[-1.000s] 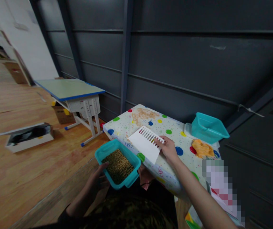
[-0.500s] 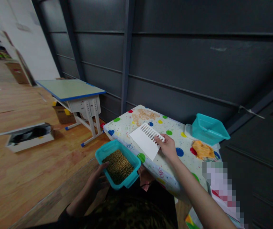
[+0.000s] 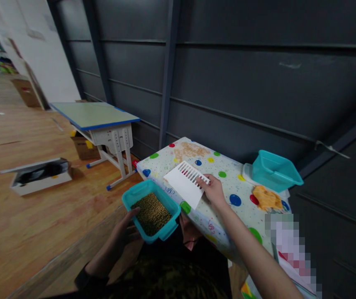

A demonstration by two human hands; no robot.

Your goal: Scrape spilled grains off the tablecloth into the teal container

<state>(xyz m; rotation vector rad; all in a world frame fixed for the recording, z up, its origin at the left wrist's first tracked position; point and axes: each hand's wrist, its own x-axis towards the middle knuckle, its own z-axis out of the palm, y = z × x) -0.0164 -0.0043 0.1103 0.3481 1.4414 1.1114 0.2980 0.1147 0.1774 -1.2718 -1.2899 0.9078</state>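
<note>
My left hand (image 3: 127, 231) grips the near left side of a teal tub (image 3: 151, 211) filled with small greenish-brown beans, held just off the table's front edge. My right hand (image 3: 211, 190) pinches the right edge of a white slotted plastic card (image 3: 184, 184), which lies tilted on the spotted tablecloth (image 3: 215, 207). A thin patch of scattered brownish grains (image 3: 189, 150) lies on the cloth at the far end of the table.
An empty teal tub (image 3: 274, 171) stands at the table's back right, with an orange cloth (image 3: 267, 197) in front of it. A dark metal wall runs behind. Left are a blue-edged school desk (image 3: 97, 118) and an open box (image 3: 37, 175) on the wooden floor.
My right hand has slid the white slotted card a little to the left on the cloth. The tub of beans stays in my left hand.
</note>
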